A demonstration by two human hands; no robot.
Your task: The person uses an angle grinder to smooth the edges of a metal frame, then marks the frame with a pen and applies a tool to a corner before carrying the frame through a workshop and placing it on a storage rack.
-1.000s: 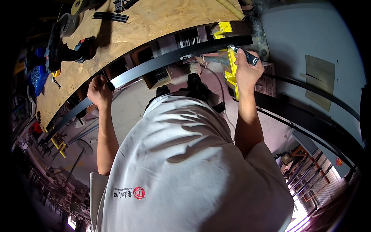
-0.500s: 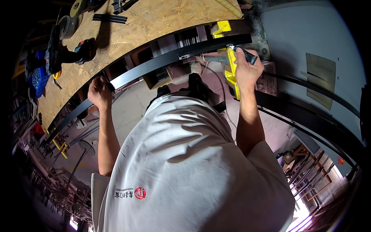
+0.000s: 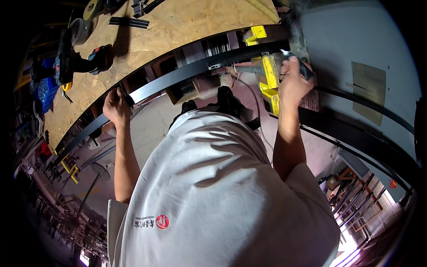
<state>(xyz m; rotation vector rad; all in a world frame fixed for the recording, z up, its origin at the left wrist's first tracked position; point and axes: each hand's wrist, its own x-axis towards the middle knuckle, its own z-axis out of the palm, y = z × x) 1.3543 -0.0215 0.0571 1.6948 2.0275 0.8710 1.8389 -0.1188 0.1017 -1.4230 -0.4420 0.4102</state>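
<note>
A long dark metal profile runs across in front of me, resting on a yellow bracket near its right end. My left hand is closed on the profile left of its middle, by a small black piece. A pale fitting or cut-out shows on the profile further right. My right hand grips a dark, tube-like tool with a pale tip, just beyond the profile's right end. The tool's exact kind cannot be made out.
A wooden workbench lies beyond the profile, with cordless drills, black strips and a blue bin. A grey panel stands at the right, beside long dark profiles. Another yellow support is at far left.
My right hand has moved right with the dark tool, drawing its pale tip away from the yellow bracket and past the profile's end. My left hand stays almost in place.
</note>
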